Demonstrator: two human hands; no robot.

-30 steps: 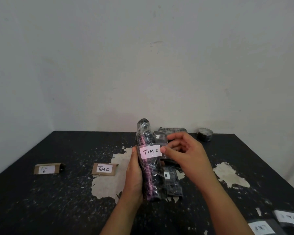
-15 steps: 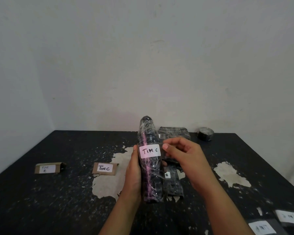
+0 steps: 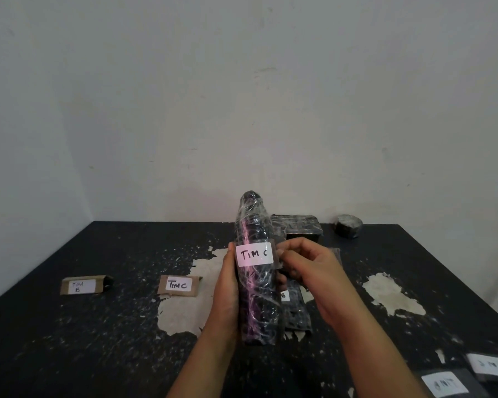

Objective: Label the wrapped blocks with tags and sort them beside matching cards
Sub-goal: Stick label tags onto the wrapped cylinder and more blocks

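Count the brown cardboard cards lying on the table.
2. One card marked TIM B lies near the table's left edge; the other card marked TIM C lies to its right, just left of the left hand. The hands and held block could hide another.

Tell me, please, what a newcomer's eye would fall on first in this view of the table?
First, the wrapped block held upright at the centre, gripped by the left hand, its white tag reading TIM C, while the right hand pinches the tag's edge. Next, two brown cards on the black table to the left: the TIM C card nearer, the TIM B card farther out.
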